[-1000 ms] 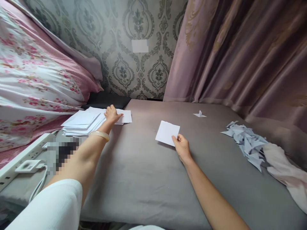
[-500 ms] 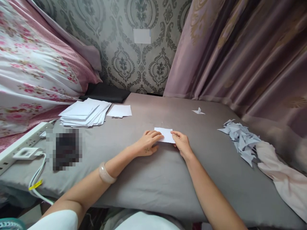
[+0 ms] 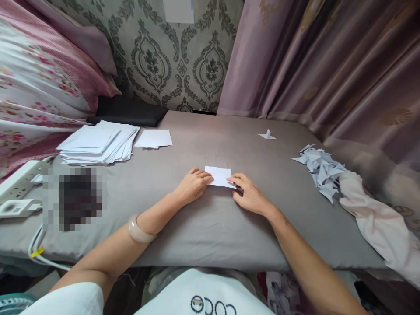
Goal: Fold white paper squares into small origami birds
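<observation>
A small white sheet of paper (image 3: 219, 173), which looks folded, lies on the grey cloth in front of me. My left hand (image 3: 193, 184) is closed on its left end, fingers together and thumb hidden. At the right end, the fingertips of my right hand (image 3: 251, 193) touch the top of the paper. The thumb of that hand is spread away from the fingers, below the paper's lower right corner, so the hand is open.
A stack of white paper (image 3: 95, 144) and a few separate sheets (image 3: 154, 138) lie at the left. One folded paper piece (image 3: 267, 134) stands far right, near a heap of folded paper pieces (image 3: 320, 168) and a pale cloth (image 3: 370, 214). A power strip (image 3: 22, 179) lies left.
My right thumb has come away from the paper, and the right fingers now rest spread on it. The left hand stays at the left end. The view has tilted down.
</observation>
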`<act>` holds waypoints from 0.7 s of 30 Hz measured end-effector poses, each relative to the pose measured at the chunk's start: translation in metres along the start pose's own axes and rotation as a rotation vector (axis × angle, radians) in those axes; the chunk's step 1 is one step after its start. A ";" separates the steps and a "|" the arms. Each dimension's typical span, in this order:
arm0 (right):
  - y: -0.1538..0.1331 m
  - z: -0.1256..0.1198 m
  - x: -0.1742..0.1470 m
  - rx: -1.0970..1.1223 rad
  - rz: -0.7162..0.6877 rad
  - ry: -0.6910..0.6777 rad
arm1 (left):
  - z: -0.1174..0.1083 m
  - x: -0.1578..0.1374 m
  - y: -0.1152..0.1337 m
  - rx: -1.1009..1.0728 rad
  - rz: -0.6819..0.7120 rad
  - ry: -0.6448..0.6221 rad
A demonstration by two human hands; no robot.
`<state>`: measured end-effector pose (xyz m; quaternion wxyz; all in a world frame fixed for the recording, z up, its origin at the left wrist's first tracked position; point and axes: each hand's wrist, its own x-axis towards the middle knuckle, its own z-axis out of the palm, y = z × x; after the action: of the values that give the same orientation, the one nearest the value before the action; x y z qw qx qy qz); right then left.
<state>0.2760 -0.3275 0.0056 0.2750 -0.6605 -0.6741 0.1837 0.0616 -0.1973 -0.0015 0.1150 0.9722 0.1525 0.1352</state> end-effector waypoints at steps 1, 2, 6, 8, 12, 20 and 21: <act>-0.003 0.002 -0.001 -0.032 -0.003 0.009 | 0.001 -0.001 0.001 -0.010 -0.004 0.002; -0.005 0.004 -0.001 -0.059 0.004 0.021 | 0.002 -0.001 0.002 -0.023 -0.011 0.007; -0.004 0.008 0.003 -0.081 0.049 0.033 | 0.009 0.000 0.004 -0.126 -0.141 0.091; -0.001 0.009 0.007 -0.054 0.099 0.046 | 0.012 0.002 0.005 -0.191 -0.284 0.157; 0.004 0.011 0.016 -0.030 0.213 0.074 | 0.015 0.010 0.004 -0.304 -0.551 0.202; -0.006 0.019 0.033 -0.223 0.352 0.113 | 0.025 0.021 0.003 -0.204 -0.681 0.210; -0.007 0.020 0.034 -0.248 0.366 0.128 | 0.025 0.022 0.003 -0.191 -0.692 0.219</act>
<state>0.2585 -0.2917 -0.0015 0.1961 -0.8107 -0.5417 0.1042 0.0899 -0.1974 -0.0195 0.2272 0.8279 0.4700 0.2050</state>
